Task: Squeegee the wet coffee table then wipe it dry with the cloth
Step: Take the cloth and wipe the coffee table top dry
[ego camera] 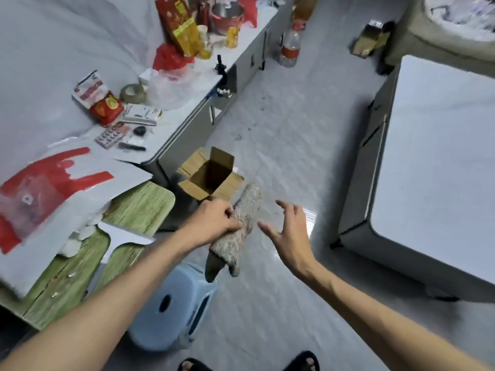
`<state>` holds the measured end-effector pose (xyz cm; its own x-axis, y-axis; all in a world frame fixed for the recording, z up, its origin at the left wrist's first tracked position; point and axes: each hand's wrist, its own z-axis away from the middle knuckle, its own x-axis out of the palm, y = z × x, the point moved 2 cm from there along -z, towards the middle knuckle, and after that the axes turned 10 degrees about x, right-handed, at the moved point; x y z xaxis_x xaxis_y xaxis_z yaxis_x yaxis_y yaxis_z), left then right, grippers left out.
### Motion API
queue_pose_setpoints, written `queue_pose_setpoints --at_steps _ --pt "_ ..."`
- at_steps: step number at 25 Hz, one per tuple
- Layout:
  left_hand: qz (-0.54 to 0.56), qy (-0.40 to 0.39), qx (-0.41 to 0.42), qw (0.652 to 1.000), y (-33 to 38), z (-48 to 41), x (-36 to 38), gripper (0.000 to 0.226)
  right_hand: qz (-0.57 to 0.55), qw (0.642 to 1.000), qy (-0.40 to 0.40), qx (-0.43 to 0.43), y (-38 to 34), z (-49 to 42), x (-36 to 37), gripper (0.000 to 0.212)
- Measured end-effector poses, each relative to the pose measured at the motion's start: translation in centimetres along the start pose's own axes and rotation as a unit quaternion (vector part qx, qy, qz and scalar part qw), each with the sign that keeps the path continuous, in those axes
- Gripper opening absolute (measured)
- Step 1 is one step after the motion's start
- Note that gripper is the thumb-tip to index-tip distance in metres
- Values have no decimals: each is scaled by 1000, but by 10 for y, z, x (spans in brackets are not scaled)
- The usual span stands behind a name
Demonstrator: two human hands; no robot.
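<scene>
**Head view: cloth gripped in the left hand, right hand spread beside it**

Head view. The left hand [214, 220] is clenched around a grey, nubbly cloth [242, 223], gripping it near the middle of its length. The cloth is bunched into a long roll that runs from an upper end close to an open cardboard box [211, 175] down to a lower end that hangs free above a pale blue plastic stool [171, 311]. The cloth is held in the air over the floor [281, 129]; it touches neither the floor nor any tabletop. The right hand [289, 234] is released, with fingers [285, 206] spread and slightly curled, palm turned toward the cloth. It sits just beside the cloth on its right and holds nothing; a narrow gap of floor shows between the fingertips and the fabric. Both forearms enter from the lower edge of the frame and converge toward the cloth.

The coffee table [434, 167], with a bare, pale, rounded-corner tabletop, stands at the right of the frame, well apart from both hands and from the cloth. Whether its surface is wet cannot be told. At the left, a long low cabinet [187, 124] along the wall carries boxes, packets and red plastic bags, and nearer the camera a green wood-grain tabletop [142, 207] is partly covered by white sheets. A clear plastic bottle [290, 46] stands on the floor at the far end of the cabinet. Two sandalled feet show at the bottom edge.
</scene>
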<state>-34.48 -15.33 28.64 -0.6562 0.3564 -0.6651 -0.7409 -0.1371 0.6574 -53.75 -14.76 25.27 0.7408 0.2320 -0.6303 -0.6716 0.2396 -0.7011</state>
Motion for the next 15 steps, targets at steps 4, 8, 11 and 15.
queue_pose_setpoints --at_steps 4,8,11,15 --pt "103 14 -41 994 130 -38 57 29 -164 966 -201 -13 40 37 -109 72" --pt "287 0 -55 956 245 -74 127 14 -117 983 -133 -38 90 26 -215 89" --pt "320 -48 -54 945 320 -109 176 11 -3 1000 -8 5 136 3 -277 76" --pt "312 -107 -56 942 367 -175 234 16 -39 997 26 57 201 -32 -330 44"
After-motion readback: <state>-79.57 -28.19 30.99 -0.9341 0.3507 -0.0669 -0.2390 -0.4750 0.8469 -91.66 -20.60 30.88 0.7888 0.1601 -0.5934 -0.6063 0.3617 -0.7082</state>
